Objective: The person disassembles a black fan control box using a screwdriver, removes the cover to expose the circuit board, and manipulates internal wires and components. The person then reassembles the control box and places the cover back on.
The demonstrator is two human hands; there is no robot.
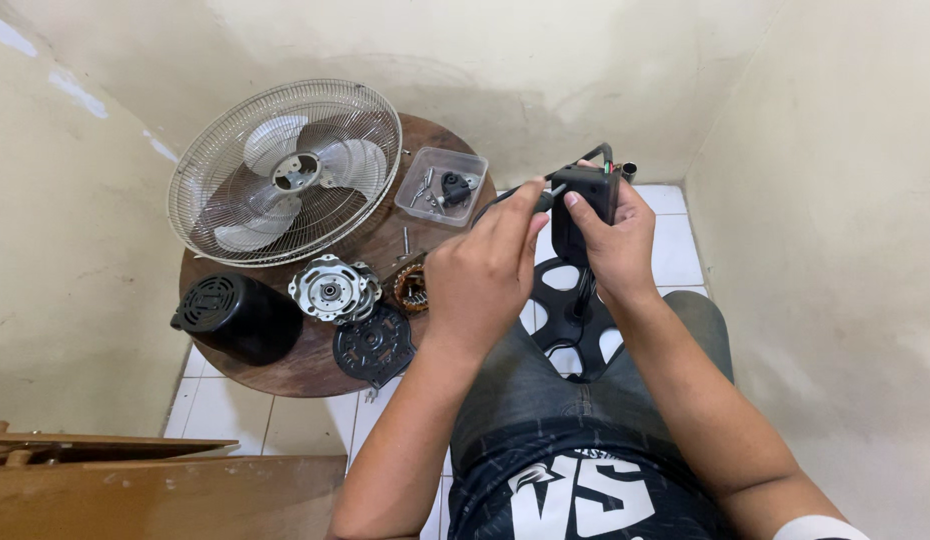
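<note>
Black plastic fills the right hand (pixel 617 238): a small fan housing block (pixel 583 205) with wires (pixel 605 155) at its top, gripped between thumb and curled fingers and held up over the lap. Left hand (pixel 482 268) is just beside it, fingertips pinched together on a thin screwdriver (pixel 545 197) whose tip meets the block's near face. Below both hands, on the white tiled floor (pixel 670 240), lies a black spoked fan base (pixel 573 318), with a cable running up from it to the block.

Beyond the left hand stands a round wooden table (pixel 315 365). On its near edge lie a black motor cover (pixel 240 315) and a black perforated plate (pixel 375 347); just behind them sit a silver motor end cap (pixel 330 290) and a copper-wound stator (pixel 413 288) — close together. Farther back, a wire fan guard (pixel 285 170) with translucent blades (pixel 310 165) leans over the table, and a clear plastic tray (pixel 443 186) beside it holds screws and a small black part.
</note>
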